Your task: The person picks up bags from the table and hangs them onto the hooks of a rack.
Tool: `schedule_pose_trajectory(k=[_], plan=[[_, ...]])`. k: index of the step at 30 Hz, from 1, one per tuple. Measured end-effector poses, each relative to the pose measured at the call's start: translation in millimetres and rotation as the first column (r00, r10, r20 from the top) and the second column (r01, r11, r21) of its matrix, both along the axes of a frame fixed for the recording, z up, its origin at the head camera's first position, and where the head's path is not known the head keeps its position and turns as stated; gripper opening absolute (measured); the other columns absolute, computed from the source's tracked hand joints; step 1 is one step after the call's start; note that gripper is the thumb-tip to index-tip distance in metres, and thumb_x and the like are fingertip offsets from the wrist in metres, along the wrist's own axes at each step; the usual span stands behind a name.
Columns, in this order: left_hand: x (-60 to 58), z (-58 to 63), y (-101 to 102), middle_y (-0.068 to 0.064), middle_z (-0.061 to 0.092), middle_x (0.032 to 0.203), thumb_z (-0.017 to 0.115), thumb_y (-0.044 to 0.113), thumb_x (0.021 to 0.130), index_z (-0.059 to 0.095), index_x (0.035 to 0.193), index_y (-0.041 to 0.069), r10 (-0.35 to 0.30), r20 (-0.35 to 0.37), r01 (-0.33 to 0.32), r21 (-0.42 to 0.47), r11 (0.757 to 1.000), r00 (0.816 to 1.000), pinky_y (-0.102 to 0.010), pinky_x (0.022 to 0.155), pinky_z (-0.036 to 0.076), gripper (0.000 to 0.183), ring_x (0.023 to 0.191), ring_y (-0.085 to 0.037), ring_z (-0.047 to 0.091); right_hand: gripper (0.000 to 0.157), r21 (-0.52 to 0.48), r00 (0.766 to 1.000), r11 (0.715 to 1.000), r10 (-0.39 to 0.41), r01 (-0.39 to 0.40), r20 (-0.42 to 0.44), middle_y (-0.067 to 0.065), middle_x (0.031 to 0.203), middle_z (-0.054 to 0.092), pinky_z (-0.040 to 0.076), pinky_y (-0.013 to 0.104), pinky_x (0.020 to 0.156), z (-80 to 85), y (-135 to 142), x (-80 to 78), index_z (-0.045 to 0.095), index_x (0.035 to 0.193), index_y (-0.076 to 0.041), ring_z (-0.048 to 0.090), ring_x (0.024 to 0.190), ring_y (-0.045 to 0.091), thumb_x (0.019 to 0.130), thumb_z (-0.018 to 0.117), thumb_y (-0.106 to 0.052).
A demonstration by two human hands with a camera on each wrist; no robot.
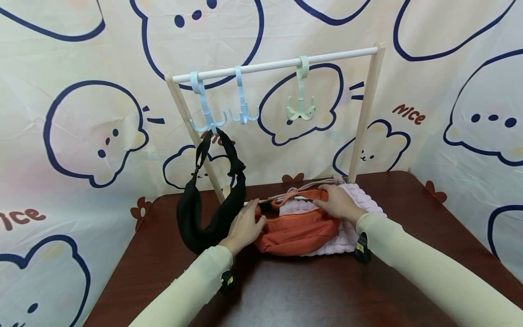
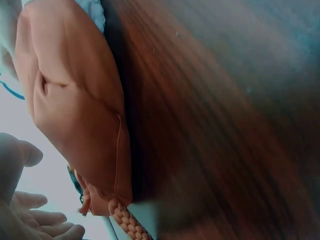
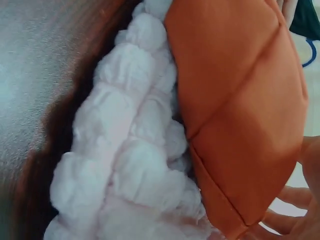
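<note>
An orange waist bag (image 1: 300, 231) with a braided strap end (image 2: 129, 220) lies on the table against a pale pink, puffy-textured bag (image 3: 135, 125). At its left end is my left hand (image 1: 245, 227), fingers spread and apart from the fabric in the left wrist view. My right hand (image 1: 337, 202) reaches over the right end, its loosely extended fingers (image 3: 295, 197) right at the bag's edge. Left of my left hand, a black shoulder bag (image 1: 204, 231) hangs by its strap from a blue hook (image 1: 207, 111).
A rack with a white rod (image 1: 273, 66) and wooden posts (image 1: 367, 109) stands at the back. On it also hang another blue hook (image 1: 243, 100) and a green hook (image 1: 301, 97). A patterned cloth (image 1: 94, 136) lines the walls around the dark brown table (image 1: 286, 295).
</note>
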State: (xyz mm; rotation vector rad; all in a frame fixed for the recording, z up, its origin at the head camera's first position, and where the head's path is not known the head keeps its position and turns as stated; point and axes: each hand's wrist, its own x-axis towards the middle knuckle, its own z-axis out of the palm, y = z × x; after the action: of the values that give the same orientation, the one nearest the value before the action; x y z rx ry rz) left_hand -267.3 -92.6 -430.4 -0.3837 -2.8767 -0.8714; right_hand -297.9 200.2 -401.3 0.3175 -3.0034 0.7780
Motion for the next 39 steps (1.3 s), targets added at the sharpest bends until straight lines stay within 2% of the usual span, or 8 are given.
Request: schedule_pose_trajectory(k=[7,14,21,27,31,39], plan=[[-8.3,-2.0,-4,-0.024,0.04,0.158,0.058,0.022,0.101,0.037,0.155,0.002,-0.016,0.038,0.015,0.02,1.0,0.999,-0.054,0.115,0.038,0.061,0.144,-0.038,0.044,0.063,-0.033,0.996,0.999,-0.028,0.031,0.088,0.028,0.149,0.05,0.039,0.058,0.113,-2.0,3,-10.6,0.046,0.146,0.005,0.049,0.137,0.044,0.099,0.063,-0.032],[-16.4,-5.9,-2,-0.026,0.045,0.154,0.059,0.018,0.1,0.039,0.152,-0.002,-0.017,0.012,0.017,0.03,0.999,1.0,-0.053,0.112,0.041,0.059,0.139,-0.04,0.049,0.064,-0.02,0.991,0.999,-0.035,0.038,0.132,0.029,0.149,0.048,0.038,0.059,0.113,4.2,1,-12.5,0.04,0.151,0.004,0.05,0.135,0.043,0.1,0.061,-0.029],[-23.6,-5.5,5,-0.02,0.045,0.155,0.059,0.023,0.101,0.038,0.154,0.003,0.011,0.067,-0.009,-0.023,1.0,0.998,-0.05,0.114,0.04,0.06,0.14,-0.035,0.049,0.065,0.009,0.986,0.999,-0.041,0.04,0.162,0.029,0.148,0.049,0.039,0.059,0.113,8.2,0,-16.6,0.039,0.152,0.003,0.051,0.134,0.043,0.1,0.061,-0.03],[-26.1,-5.2,11,-0.019,0.049,0.152,0.059,0.023,0.101,0.04,0.153,0.003,0.012,0.078,-0.01,-0.031,0.999,0.997,-0.049,0.111,0.044,0.058,0.137,-0.035,0.052,0.064,0.013,0.982,0.999,-0.043,0.042,0.183,0.029,0.148,0.049,0.039,0.058,0.113,9.2,0,-17.5,0.038,0.151,0.003,0.051,0.133,0.043,0.1,0.061,-0.029],[-28.1,-5.9,11,-0.019,0.046,0.155,0.058,0.024,0.102,0.038,0.154,0.005,0.013,0.113,-0.008,-0.037,0.999,0.994,-0.049,0.11,0.044,0.059,0.136,-0.035,0.053,0.065,0.02,0.98,0.999,-0.047,0.044,0.192,0.03,0.147,0.049,0.04,0.058,0.112,9.0,0,-18.3,0.038,0.151,0.003,0.052,0.133,0.043,0.1,0.061,-0.028],[-33.3,-8.2,9,-0.022,0.038,0.16,0.057,0.024,0.102,0.035,0.155,0.004,0.005,0.182,0.006,-0.06,0.998,0.983,-0.049,0.118,0.036,0.061,0.149,-0.036,0.038,0.064,0.022,0.979,0.999,-0.037,0.033,0.199,0.028,0.149,0.049,0.038,0.058,0.114,8.0,1,-21.1,0.039,0.152,0.002,0.051,0.135,0.042,0.099,0.063,-0.027]])
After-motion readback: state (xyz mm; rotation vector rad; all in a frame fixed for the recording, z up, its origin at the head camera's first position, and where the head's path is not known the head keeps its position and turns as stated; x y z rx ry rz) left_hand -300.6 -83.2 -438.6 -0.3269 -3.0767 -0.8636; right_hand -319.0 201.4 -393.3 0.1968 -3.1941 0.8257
